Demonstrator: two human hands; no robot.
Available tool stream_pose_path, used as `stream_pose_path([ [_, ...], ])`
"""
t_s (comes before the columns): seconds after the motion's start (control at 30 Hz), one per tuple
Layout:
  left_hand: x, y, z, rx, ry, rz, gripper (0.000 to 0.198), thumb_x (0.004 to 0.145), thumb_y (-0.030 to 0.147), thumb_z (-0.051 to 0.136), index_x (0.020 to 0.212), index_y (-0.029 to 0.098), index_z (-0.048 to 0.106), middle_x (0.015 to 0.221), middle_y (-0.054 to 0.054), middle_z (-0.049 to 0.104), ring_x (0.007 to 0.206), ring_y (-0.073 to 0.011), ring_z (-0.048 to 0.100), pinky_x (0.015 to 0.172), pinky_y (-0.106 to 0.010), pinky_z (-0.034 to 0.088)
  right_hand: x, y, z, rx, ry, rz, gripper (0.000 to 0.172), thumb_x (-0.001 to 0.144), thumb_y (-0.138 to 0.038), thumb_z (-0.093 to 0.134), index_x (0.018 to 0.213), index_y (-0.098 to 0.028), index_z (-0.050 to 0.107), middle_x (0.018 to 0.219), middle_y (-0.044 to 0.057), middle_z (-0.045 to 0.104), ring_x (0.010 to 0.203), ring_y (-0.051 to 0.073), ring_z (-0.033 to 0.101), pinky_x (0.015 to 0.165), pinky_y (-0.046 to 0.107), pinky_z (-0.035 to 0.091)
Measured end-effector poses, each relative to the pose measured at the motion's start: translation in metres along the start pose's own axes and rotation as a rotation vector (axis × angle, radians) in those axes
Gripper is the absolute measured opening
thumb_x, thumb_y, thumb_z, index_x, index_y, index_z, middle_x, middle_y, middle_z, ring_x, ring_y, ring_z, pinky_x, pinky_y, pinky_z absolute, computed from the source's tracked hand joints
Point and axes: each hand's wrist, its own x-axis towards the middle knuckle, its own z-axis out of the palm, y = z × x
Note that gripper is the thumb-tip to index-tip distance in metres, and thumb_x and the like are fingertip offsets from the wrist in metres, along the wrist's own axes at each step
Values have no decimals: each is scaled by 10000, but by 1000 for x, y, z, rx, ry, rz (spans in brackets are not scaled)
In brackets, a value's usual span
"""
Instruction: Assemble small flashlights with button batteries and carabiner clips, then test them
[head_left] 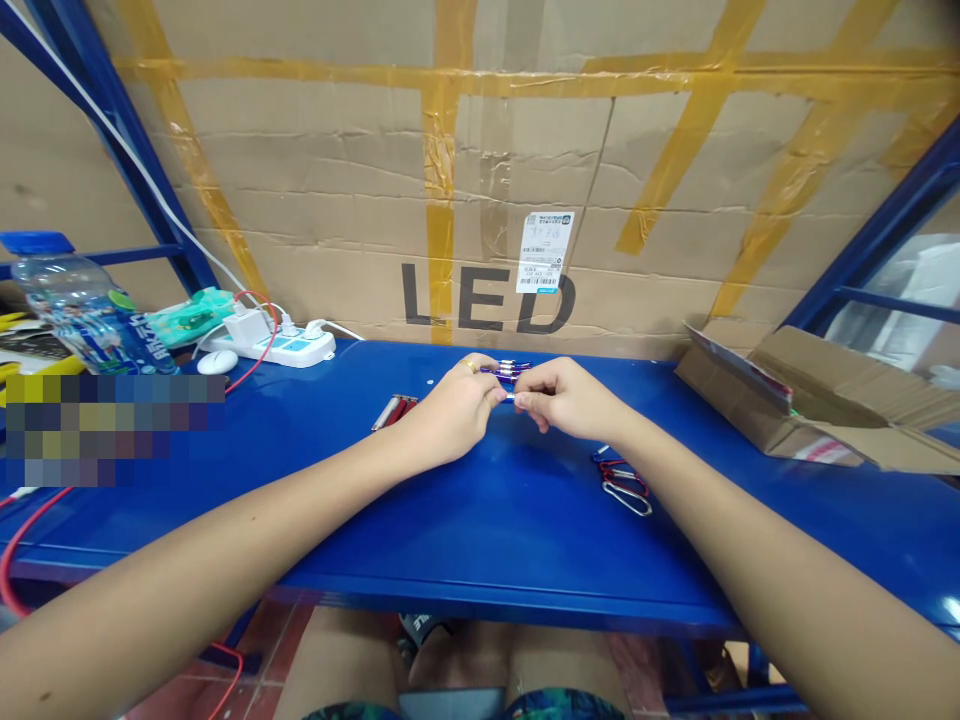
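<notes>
Left hand (pixel 466 408) and right hand (pixel 564 396), as I hold them: fingertips clamped on one small clip (pixel 509 397), near purple clips (pixel 513 370).

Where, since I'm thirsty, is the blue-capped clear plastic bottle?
The bottle is near the head view's left edge, to the left of the white plastic power strip.

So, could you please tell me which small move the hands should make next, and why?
Probably set the blue carabiner down alongside the purple carabiners: the left hand and right hand appear to pinch it at the fingertips, right in front of that row, and the red and silver carabiners at left also lie grouped.
</notes>
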Motion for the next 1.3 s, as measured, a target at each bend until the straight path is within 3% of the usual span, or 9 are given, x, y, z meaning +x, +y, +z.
stream_pose_path([
  [0.13,0,3,-5,-68,-114,-91,258,963,236,470,790,172,650,783,-66,689,779,-213,647,737,-336,498,0,0,0,-116,-1,-41,249,801,-203,519,553,-181,524,468,-28,502,465,112,451,508,260,316],
  [0.27,-2,6,-7,-156,-156,-145,212,950,275,517,790,183,622,746,-29,696,681,-180,626,640,-292,435,-1,0,0,-205,-8,-70,273,811,-175,524,539,-177,511,485,-31,481,496,107,414,526,274,261],
  [0.5,-5,6,-6,-117,-100,-101,133,925,276,592,833,183,612,807,-22,688,749,-180,596,666,-284,397,0,5,0,-187,-18,-63,247,793,-170,517,546,-173,520,470,-33,496,475,103,433,500,263,271],
  [0.7,-7,5,-3,-80,0,51,138,920,218,592,795,174,554,780,-11,643,707,-152,567,642,-266,373,1,1,1,44,-36,-3,205,751,-214,533,549,-179,534,438,-27,519,433,115,495,478,247,370],
  [0.93,-11,4,0,85,54,237,134,962,157,452,843,178,511,854,-57,612,784,-178,567,706,-293,430,2,-1,3,303,-18,101,135,670,-222,604,549,-169,575,405,-30,512,367,114,500,396,230,337],
  [1.1,-12,10,-1,136,34,220,106,955,167,419,885,178,497,860,-67,586,810,-203,552,746,-334,455,0,-6,-2,244,-15,122,153,683,-212,610,542,-165,572,414,-29,510,370,111,497,401,230,355],
  [1.3,-7,5,2,-20,56,206,122,931,90,451,874,183,506,856,-45,591,803,-174,545,748,-308,451,1,-5,-5,212,-7,116,169,697,-214,608,539,-164,572,406,-28,508,362,108,494,396,226,330],
])
